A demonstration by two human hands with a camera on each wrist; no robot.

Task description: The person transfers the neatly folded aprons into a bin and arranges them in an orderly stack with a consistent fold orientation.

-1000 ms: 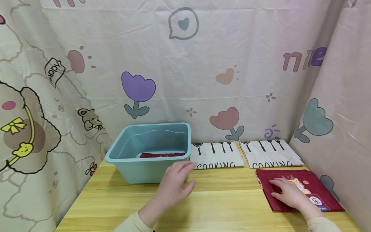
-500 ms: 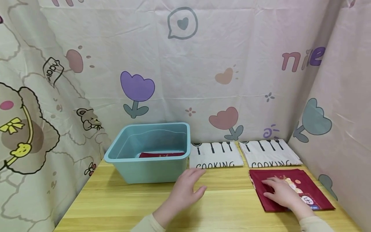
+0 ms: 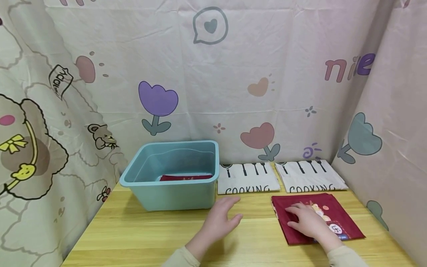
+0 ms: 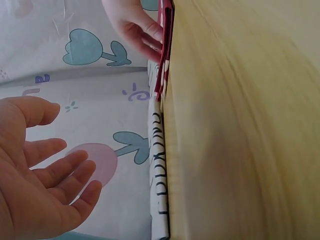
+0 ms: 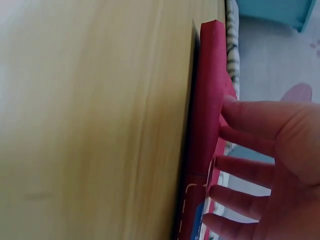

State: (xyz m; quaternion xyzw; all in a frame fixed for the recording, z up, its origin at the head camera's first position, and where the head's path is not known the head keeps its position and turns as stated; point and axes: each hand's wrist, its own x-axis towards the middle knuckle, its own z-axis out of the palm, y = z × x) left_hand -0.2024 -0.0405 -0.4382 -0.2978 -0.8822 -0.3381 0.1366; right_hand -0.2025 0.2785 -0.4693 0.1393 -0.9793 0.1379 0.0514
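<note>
A folded dark red cloth (image 3: 340,218) with a printed picture lies on the wooden table (image 3: 140,233) at the right. My right hand (image 3: 307,220) rests flat on it with straight fingers; the right wrist view shows those fingers (image 5: 250,120) pressing the red cloth (image 5: 207,125). My left hand (image 3: 221,218) hovers open above the table between the cloth and a light blue plastic bin (image 3: 173,178). Its spread fingers (image 4: 55,175) hold nothing. Another red folded cloth (image 3: 185,178) lies inside the bin.
Two folded white cloths printed "COOKING" lie side by side at the back, one (image 3: 248,178) beside the bin and one (image 3: 310,177) near the right curtain. Patterned fabric walls (image 3: 233,74) close in the table on three sides.
My right hand has slid the red cloth leftward across the table. My left hand has drifted right, away from the bin toward the cloth.
</note>
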